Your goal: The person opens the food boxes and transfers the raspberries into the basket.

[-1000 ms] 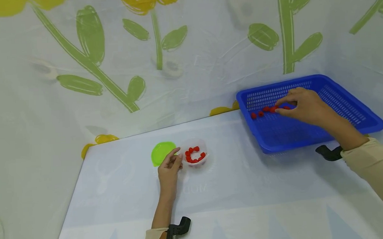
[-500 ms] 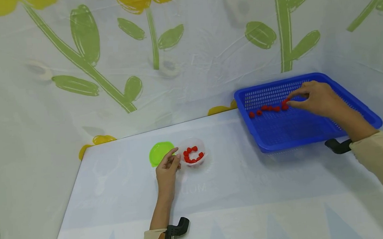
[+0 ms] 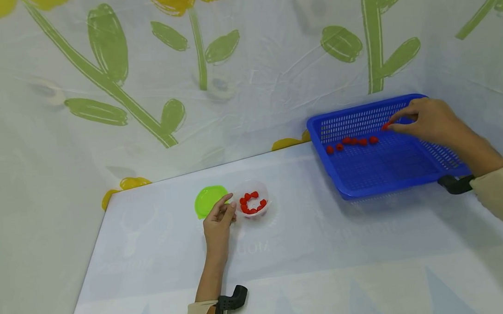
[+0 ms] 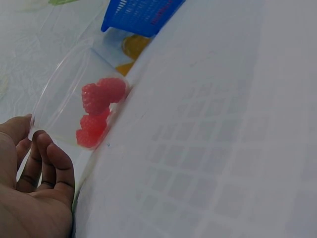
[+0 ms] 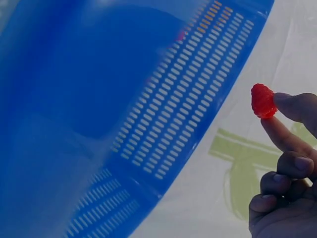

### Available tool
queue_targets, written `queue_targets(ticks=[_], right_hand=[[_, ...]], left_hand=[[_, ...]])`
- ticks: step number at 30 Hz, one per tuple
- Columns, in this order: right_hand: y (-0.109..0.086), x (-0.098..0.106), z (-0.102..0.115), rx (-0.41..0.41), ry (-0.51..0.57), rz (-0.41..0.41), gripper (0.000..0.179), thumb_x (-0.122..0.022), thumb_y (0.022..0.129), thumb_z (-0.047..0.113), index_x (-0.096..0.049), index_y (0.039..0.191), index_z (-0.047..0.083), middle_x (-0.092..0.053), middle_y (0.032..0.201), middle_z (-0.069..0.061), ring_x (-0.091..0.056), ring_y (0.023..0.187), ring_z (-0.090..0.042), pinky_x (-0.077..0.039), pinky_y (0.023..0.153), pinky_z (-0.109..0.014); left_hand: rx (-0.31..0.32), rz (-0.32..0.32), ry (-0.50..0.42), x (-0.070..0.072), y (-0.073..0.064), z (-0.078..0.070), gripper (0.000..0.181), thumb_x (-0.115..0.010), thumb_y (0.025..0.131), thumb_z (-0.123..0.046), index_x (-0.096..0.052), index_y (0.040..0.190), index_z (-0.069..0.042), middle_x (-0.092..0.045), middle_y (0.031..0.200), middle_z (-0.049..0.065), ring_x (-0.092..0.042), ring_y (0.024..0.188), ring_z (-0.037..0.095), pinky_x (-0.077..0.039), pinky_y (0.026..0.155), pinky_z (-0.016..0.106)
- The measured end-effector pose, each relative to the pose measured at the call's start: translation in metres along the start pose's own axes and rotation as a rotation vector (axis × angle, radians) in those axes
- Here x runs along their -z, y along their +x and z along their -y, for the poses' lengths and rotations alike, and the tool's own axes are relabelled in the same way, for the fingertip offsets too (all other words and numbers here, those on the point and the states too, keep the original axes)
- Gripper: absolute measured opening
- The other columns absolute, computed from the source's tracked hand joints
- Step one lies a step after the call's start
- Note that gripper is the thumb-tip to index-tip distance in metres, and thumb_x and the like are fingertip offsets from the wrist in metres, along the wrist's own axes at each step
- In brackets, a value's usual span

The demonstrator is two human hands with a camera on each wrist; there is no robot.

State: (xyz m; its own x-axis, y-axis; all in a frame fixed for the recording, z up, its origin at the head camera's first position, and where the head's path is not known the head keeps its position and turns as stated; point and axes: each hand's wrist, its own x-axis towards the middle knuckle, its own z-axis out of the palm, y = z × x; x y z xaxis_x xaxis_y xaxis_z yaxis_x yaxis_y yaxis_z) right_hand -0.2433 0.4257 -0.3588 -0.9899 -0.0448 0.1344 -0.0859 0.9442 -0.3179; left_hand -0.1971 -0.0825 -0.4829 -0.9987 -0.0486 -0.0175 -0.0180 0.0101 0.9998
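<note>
A red raspberry (image 5: 263,101) is pinched between the thumb and index finger of my right hand (image 3: 433,122), raised over the blue plastic basket (image 3: 342,176). Several more raspberries (image 3: 362,142) lie in a loose row along the basket's far left side. My left hand (image 3: 218,220) pinches the rim of a clear plastic bowl (image 4: 67,94) between thumb and fingers. Inside that bowl, several raspberries (image 3: 244,208) form a broken ring on the bottom. The bowl stands on the white table.
A bright green lid (image 3: 207,200) lies on the white table (image 3: 296,238), just left of the bowl and partly behind my left hand. The basket stands at the back right against a flower-printed cloth wall (image 3: 274,82).
My right hand has moved right and up across the basket, a raspberry now plainly visible in its fingertips, apart from the row. The left hand stays at the bowl; the head view shifted slightly.
</note>
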Motion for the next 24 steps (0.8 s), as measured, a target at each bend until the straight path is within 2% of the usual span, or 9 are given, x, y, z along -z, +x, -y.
queue_targets(ticks=[4,7,21,24], right_hand=[[0.005,0.006,-0.002,0.008,-0.014,0.013,0.028,-0.074,0.091,0.025,-0.077,0.104,0.001,-0.064,0.095,-0.018,-0.053,0.077,-0.027,-0.04,0.059,-0.036],[0.01,0.009,-0.004,0.002,-0.021,0.039,0.03,-0.072,0.093,0.026,-0.076,0.106,-0.001,-0.065,0.106,-0.025,-0.057,0.082,-0.029,-0.042,0.06,-0.038],[0.034,0.009,-0.026,-0.072,-0.008,0.09,0.04,-0.067,0.096,0.032,-0.074,0.11,-0.004,-0.06,0.114,-0.032,-0.051,0.086,-0.032,-0.04,0.064,-0.039],[0.037,0.007,-0.031,-0.077,-0.008,0.115,0.041,-0.067,0.096,0.033,-0.073,0.111,-0.005,-0.057,0.121,-0.036,-0.054,0.091,-0.038,-0.043,0.069,-0.044]], left_hand=[[0.003,-0.002,-0.006,0.0,0.001,0.001,0.035,-0.07,0.096,-0.02,-0.067,0.13,-0.011,-0.06,0.095,0.008,-0.057,0.081,0.025,-0.054,0.077,0.025],[0.008,-0.007,-0.015,0.001,0.001,0.001,0.035,-0.07,0.096,-0.02,-0.067,0.13,-0.011,-0.06,0.094,0.007,-0.057,0.082,0.026,-0.054,0.077,0.025],[0.021,-0.009,0.024,-0.001,0.001,0.001,0.036,-0.069,0.097,-0.022,-0.066,0.131,-0.012,-0.06,0.098,0.012,-0.057,0.084,0.031,-0.054,0.078,0.025],[0.022,-0.012,0.026,-0.002,0.0,0.0,0.035,-0.069,0.097,-0.023,-0.067,0.13,-0.013,-0.06,0.098,0.011,-0.057,0.085,0.032,-0.054,0.078,0.025]])
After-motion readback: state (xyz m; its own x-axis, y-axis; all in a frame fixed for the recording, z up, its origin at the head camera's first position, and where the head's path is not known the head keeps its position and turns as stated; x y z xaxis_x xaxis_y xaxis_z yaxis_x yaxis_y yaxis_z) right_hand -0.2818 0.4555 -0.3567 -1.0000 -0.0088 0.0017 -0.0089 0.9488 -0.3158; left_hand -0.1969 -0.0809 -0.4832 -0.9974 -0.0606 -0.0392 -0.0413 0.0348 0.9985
